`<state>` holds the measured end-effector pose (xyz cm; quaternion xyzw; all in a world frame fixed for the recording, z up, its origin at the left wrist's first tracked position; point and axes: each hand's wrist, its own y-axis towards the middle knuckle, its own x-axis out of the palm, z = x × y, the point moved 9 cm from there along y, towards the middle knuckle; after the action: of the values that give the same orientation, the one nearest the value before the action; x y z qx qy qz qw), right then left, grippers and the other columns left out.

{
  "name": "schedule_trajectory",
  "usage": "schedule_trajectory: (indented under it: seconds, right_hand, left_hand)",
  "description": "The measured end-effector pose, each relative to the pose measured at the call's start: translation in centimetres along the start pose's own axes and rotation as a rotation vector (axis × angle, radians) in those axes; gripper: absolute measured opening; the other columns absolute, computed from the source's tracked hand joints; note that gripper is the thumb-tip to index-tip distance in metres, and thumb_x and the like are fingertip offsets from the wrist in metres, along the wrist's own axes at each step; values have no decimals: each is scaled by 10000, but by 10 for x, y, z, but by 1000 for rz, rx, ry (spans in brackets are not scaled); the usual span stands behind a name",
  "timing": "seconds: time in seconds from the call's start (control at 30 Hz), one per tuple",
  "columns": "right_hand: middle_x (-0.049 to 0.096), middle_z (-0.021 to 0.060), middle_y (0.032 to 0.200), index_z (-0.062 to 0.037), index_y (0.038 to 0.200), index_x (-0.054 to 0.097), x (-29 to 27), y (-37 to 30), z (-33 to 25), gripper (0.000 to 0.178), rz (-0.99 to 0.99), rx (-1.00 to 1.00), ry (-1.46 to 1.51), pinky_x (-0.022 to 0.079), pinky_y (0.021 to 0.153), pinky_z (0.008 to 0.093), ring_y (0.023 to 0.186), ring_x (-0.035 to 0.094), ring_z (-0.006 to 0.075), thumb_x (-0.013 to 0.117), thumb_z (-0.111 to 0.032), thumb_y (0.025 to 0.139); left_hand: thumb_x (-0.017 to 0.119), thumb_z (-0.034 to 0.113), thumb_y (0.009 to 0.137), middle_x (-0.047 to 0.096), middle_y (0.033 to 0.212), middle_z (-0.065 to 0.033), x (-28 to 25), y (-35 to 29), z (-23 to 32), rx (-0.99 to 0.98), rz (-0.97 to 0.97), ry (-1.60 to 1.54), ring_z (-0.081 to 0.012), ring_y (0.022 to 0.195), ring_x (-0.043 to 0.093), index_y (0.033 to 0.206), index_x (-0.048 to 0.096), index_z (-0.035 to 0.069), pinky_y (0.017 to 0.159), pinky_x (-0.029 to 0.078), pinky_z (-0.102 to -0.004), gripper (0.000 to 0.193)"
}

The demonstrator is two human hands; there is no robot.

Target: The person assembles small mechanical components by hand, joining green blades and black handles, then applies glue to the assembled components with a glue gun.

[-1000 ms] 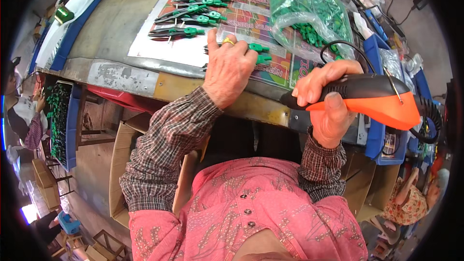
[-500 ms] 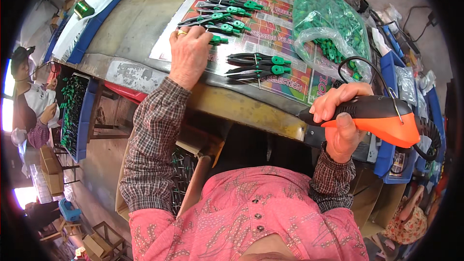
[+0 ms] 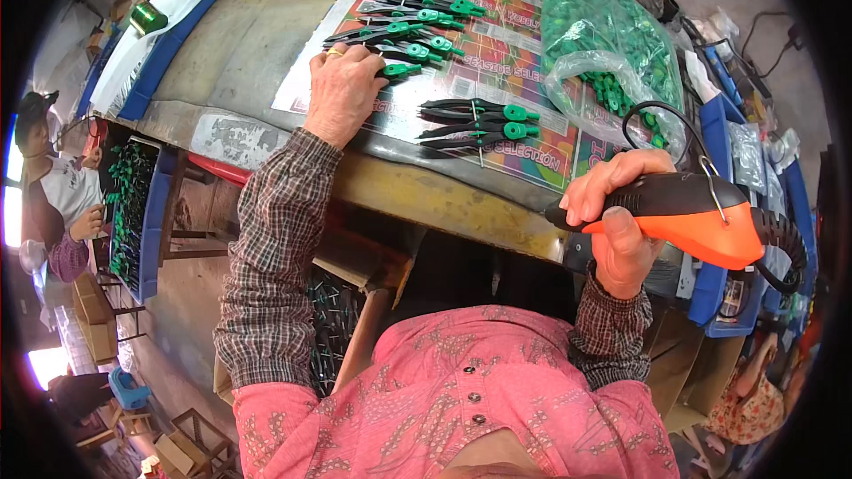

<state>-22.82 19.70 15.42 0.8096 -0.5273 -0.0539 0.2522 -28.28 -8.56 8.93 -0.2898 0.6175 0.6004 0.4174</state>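
My left hand [image 3: 342, 93] is closed over one slender black piece with a green end [image 3: 401, 70] on the printed sheet; its fingers hide most of the black part. Just beyond lie several like black-and-green pieces [image 3: 417, 28] in a loose row, their green ends to the right. Two more pieces [image 3: 475, 115] lie side by side to the right of that hand, thin metal pins across them. At the table's right front corner, my right hand [image 3: 621, 213] grips an orange and black electric screwdriver [image 3: 710, 235], its black tip pointing left.
An opened clear bag of green parts [image 3: 612, 44] rests at the table's right, beside blue bins [image 3: 732, 302]. A black cable loops near the screwdriver. Below the table edge stands a carton [image 3: 359, 328] of dark metal parts. At far left, another person sits by a blue tray [image 3: 153, 222].
The piece under my left hand has tilted slightly, its green end rising a little. My left hand has shifted slightly left. The screwdriver stays in nearly the same place.
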Motion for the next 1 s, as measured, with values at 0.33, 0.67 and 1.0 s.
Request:
schedule_trajectory:
  seconds: [0.33, 0.67, 1.0]
  right_hand:
    - [521, 68, 732, -54, 1046, 416, 1, -4, -8, 433, -29, -28, -21, 479, 638, 358, 617, 532, 181, 714, -300, 850]
    - [532, 78, 735, -57, 1056, 425, 0, -13, -23, 401, -65, -67, -18, 485, 650, 376, 616, 546, 195, 697, -279, 862]
    - [538, 81, 737, -55, 1070, 426, -1, -13, -20, 396, -108, -68, -20, 496, 636, 382, 618, 561, 199, 686, -275, 868]
  left_hand:
    - [741, 101, 716, 650, 863, -86, -62, -29, 56, 38, 90, -254, -297, 818, 577, 896, 675, 42, 746, 428, -393, 201]
    - [755, 138, 707, 588, 880, -18, -43, -75, 168, 130, -138, -343, -240, 916, 566, 945, 654, 126, 1016, 283, -514, 259]
    - [765, 171, 679, 526, 808, -38, -36, -78, 187, 96, -51, -358, -278, 913, 545, 771, 606, 102, 975, 308, -593, 197]
